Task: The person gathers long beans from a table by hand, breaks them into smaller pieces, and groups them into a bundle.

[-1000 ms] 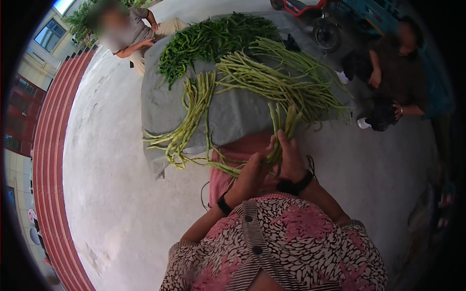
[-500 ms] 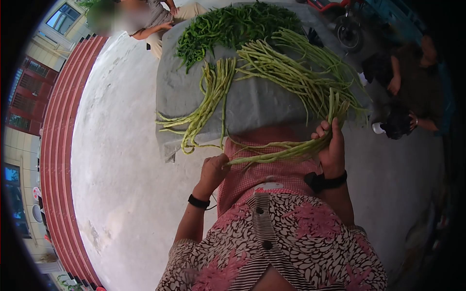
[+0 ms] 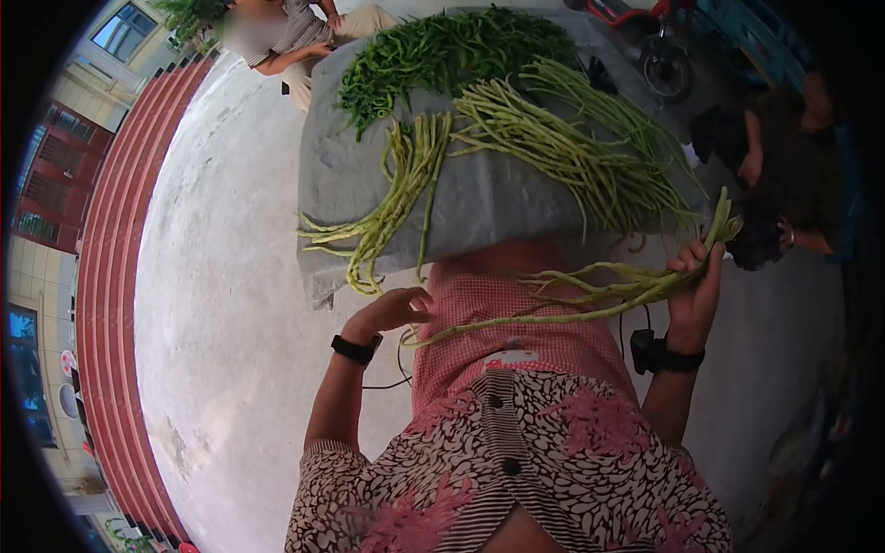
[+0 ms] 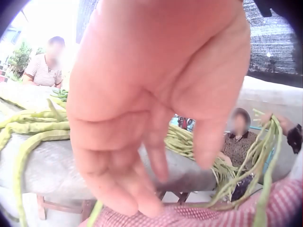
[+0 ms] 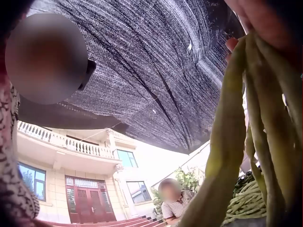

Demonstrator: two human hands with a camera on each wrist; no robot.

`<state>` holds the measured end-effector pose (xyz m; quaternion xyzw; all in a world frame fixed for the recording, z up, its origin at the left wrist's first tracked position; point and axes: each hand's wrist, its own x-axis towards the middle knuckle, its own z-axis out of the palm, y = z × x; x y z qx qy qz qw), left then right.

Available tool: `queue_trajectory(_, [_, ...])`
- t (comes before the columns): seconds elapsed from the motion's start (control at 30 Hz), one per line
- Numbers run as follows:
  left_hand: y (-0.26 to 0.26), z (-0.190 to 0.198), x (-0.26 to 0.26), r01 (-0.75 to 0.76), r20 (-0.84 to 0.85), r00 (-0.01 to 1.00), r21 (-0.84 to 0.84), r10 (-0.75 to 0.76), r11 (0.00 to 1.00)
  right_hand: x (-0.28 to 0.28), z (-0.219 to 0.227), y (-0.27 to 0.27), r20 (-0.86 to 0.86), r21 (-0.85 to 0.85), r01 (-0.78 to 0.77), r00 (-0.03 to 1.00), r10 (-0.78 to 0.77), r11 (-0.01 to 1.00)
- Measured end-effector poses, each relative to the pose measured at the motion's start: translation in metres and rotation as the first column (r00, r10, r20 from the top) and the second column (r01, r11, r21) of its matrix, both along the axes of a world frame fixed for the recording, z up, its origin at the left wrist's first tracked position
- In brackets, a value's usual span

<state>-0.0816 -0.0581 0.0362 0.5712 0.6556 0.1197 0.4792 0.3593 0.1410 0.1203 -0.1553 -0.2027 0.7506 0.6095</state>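
In the head view my right hand (image 3: 698, 288) grips a bunch of long green beans (image 3: 645, 288) near one end, off to the right. Their loose ends trail leftward over the red checked apron (image 3: 516, 341). One bean reaches almost to my left hand (image 3: 392, 311), whose fingers are relaxed and hold nothing. Up close in the left wrist view, the left hand (image 4: 151, 109) has parted, slightly bent fingers. Thick bean strands (image 5: 227, 127) hang from the right hand in the right wrist view. A small bundle of long beans (image 3: 396, 203) lies at the near left of the covered table.
A larger pile of long beans (image 3: 562, 152) and a heap of green peppers (image 3: 452, 55) lie on the grey sheet (image 3: 489, 207). One person (image 3: 295, 37) sits at far left, another (image 3: 793, 157) at right with a dark bag. Red steps (image 3: 120, 267) run along the left.
My hands have moved apart. The right hand has carried the bunch to the right; the left hand slid along the strands leftward, then let go of their ends.
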Motion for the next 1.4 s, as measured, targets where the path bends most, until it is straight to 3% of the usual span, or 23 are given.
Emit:
queue_trajectory(0.03, [0.015, -0.005, 0.001, -0.169, 0.046, 0.985, 0.134, 0.165, 0.976, -0.004, -0.002, -0.003, 0.028, -0.043, 0.005, 1.000, -0.004, 0.999])
queue_trajectory(0.07, [0.029, -0.008, 0.000, -0.248, 0.015, 0.967, 0.272, 0.253, 0.930, -0.009, -0.003, -0.006, 0.024, -0.071, -0.010, 1.000, 0.012, 0.997])
queue_trajectory(0.1, [0.045, -0.019, -0.003, -0.109, -0.150, 0.962, 0.556, 0.229, 0.824, -0.015, -0.003, -0.009, 0.019, -0.100, -0.024, 0.999, 0.026, 0.995])
queue_trajectory(0.2, [0.093, -0.018, 0.017, -0.069, -0.492, 0.727, 0.641, 0.478, 0.765, -0.029, -0.002, -0.016, 0.073, -0.127, -0.059, 0.995, 0.068, 0.990])
queue_trajectory(0.3, [0.135, -0.044, 0.019, -0.042, -0.555, 0.640, 0.666, 0.532, 0.745, -0.039, 0.005, -0.022, 0.153, -0.088, -0.088, 0.983, 0.101, 0.992])
queue_trajectory(0.4, [0.149, -0.061, 0.019, -0.286, -0.335, 0.649, 0.725, 0.683, 0.627, -0.047, 0.008, -0.026, 0.174, -0.138, -0.077, 0.980, 0.101, 0.987])
queue_trajectory(0.5, [0.148, -0.073, 0.015, -0.484, -0.142, 0.682, 0.648, 0.718, 0.588, -0.059, 0.006, -0.028, 0.063, -0.185, -0.177, 0.980, 0.191, 0.967])
queue_trajectory(0.53, [0.148, -0.065, 0.012, -0.648, 0.115, 0.723, 0.456, 0.681, 0.610, -0.063, 0.004, -0.030, 0.015, -0.216, -0.212, 0.975, 0.220, 0.953])
queue_trajectory(0.57, [0.145, -0.057, 0.007, -0.733, 0.367, 0.672, 0.214, 0.643, 0.645, -0.066, -0.004, -0.028, -0.048, -0.212, -0.289, 0.957, 0.285, 0.934])
queue_trajectory(0.6, [0.141, -0.045, 0.011, -0.727, 0.581, 0.536, -0.050, 0.612, 0.684, -0.071, -0.008, -0.029, -0.058, -0.239, -0.319, 0.947, 0.315, 0.917])
queue_trajectory(0.63, [0.135, -0.019, 0.027, -0.742, 0.647, 0.467, -0.082, 0.602, 0.665, -0.078, -0.010, -0.031, -0.071, -0.266, -0.346, 0.938, 0.339, 0.900])
queue_trajectory(0.77, [0.113, 0.049, 0.060, -0.583, 0.564, 0.706, 0.121, 0.428, 0.803, -0.097, -0.009, -0.042, -0.055, -0.297, -0.420, 0.904, 0.424, 0.858])
queue_trajectory(0.83, [0.100, 0.082, 0.088, -0.549, 0.635, 0.682, 0.116, 0.363, 0.828, -0.100, -0.015, -0.043, 0.029, -0.318, -0.410, 0.897, 0.441, 0.855])
queue_trajectory(0.97, [0.082, 0.061, 0.133, -0.522, 0.733, 0.632, 0.165, 0.250, 0.837, -0.107, -0.019, -0.047, 0.050, -0.409, -0.409, 0.883, 0.467, 0.816])
queue_trajectory(1.07, [0.064, 0.077, 0.150, -0.314, 0.686, 0.696, 0.024, 0.212, 0.949, -0.107, -0.035, -0.044, -0.044, -0.409, -0.500, 0.846, 0.531, 0.763])
queue_trajectory(1.2, [0.052, 0.072, 0.173, -0.205, 0.485, 0.870, 0.207, 0.082, 0.957, -0.108, -0.032, -0.044, -0.049, -0.340, -0.512, 0.847, 0.529, 0.789])
queue_trajectory(1.3, [0.048, 0.084, 0.175, -0.137, 0.343, 0.937, 0.172, 0.071, 0.976, -0.104, -0.041, -0.043, -0.024, -0.305, -0.497, 0.857, 0.515, 0.813])
queue_trajectory(1.4, [0.043, 0.079, 0.174, -0.072, 0.190, 0.982, 0.287, 0.017, 0.955, -0.101, -0.044, -0.043, -0.027, -0.316, -0.495, 0.858, 0.514, 0.810])
